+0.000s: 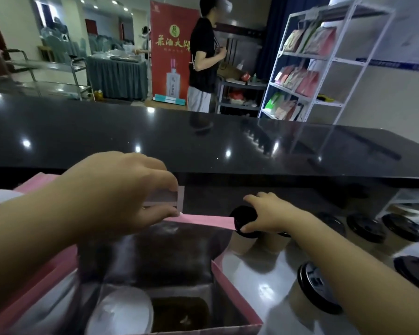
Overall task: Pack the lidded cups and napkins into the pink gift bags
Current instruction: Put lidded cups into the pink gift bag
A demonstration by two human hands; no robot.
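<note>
An open pink gift bag (235,293) stands at the bottom centre, and a white-lidded cup (121,313) sits inside it at the left. My left hand (121,189) pinches the bag's far rim (203,220) and holds the bag open. My right hand (269,213) grips the black lid of a tan paper cup (242,240) just right of the bag. Several more black-lidded cups, such as a near cup (317,293) and a far cup (365,227), stand on the grey worktop to the right. No napkins can be made out.
A raised glossy black counter (203,141) runs across behind the worktop. Beyond it a person in a black shirt (203,56) stands by a red banner (172,44). A white shelf rack (324,59) with pink bags stands at the right.
</note>
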